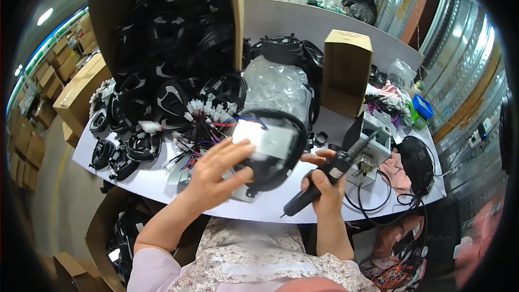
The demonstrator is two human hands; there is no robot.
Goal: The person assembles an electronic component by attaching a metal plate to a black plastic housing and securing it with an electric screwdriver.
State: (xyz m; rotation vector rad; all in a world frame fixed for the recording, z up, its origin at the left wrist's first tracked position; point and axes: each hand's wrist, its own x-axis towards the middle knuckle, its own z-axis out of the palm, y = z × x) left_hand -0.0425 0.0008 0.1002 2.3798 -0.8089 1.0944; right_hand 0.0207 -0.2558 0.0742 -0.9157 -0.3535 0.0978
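In the middle of the table is a rounded black plastic housing [266,176] with a pale flat plate [277,143] inside and a blue wire at its top. My left hand [220,168] has its fingers stretched out over the plate's bright left part, thumb apart from them near the housing's lower left. Their tips are slightly blurred. Just right of the housing, my right hand [327,186] is closed round a black electric screwdriver [303,200]. Its bit points down and left, while its cord end runs up to the right. My right index finger reaches toward the housing's edge.
Bundled wires with white connectors [211,112] lie left of the housing. Behind stand a large carton [239,16] of black parts, a clear plastic bag [275,86] and a small upright carton [346,75]. A metal-cased device [378,135] and black cable [373,211] are at right.
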